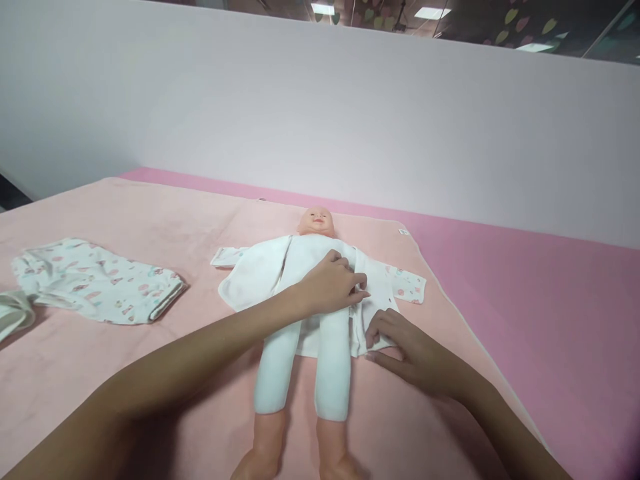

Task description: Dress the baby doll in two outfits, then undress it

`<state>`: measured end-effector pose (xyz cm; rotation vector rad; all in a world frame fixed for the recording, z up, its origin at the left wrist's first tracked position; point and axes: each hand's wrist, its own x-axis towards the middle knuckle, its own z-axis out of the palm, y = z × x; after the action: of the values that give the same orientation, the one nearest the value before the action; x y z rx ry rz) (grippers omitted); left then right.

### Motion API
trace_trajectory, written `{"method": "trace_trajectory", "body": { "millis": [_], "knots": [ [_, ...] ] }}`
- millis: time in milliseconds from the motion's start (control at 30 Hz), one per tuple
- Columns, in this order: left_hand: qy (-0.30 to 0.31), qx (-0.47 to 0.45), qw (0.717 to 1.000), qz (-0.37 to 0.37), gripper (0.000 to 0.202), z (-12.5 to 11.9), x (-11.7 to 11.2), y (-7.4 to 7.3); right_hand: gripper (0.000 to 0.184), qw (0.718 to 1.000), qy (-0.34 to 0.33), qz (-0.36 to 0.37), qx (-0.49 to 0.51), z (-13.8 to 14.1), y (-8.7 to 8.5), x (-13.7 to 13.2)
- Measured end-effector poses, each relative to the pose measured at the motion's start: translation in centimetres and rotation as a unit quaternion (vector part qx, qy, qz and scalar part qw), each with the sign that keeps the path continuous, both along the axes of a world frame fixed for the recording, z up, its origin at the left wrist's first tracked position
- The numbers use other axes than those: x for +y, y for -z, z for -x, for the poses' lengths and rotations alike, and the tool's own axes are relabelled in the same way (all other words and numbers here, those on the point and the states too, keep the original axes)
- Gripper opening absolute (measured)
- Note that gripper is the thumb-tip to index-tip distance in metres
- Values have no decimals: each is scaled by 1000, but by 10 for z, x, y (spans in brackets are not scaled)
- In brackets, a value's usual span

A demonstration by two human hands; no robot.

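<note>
A white printed-sleeve fabric jacket (pixel 247 277) lies spread beneath a pale, white-clad doll (pixel 304 257), apparently so its panels are reachable. Left hand (pixel 331 283) bends over the chest; right hand's (pixel 407 343) fingers narrow at the hem — whether either pinches cloth, I cannot tell.

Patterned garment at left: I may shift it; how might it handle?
The patterned garment would probably droop, its cloth being wrinkled; it's likely light, appearing to be only fabric; and, lying flat on the pink blanket, shouldn't roll.
</note>
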<state>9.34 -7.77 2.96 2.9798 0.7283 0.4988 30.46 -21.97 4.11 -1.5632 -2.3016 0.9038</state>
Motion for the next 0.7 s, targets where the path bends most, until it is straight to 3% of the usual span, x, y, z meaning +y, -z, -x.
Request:
{"method": "trace_trajectory", "body": {
  "millis": [333,567,700],
  "knots": [
    [4,12,1000,13,40,0,-1,-2,13,1000,15,13,-1,13,-1,-6],
    [-14,-4,1000,19,35,0,-2,-2,11,992,-14,-119,-30,20,2,-4],
    [-11,-1,1000,15,36,0,-3,-2,9,992,-58,-111,-15,24,5,-4]
  ]
}}
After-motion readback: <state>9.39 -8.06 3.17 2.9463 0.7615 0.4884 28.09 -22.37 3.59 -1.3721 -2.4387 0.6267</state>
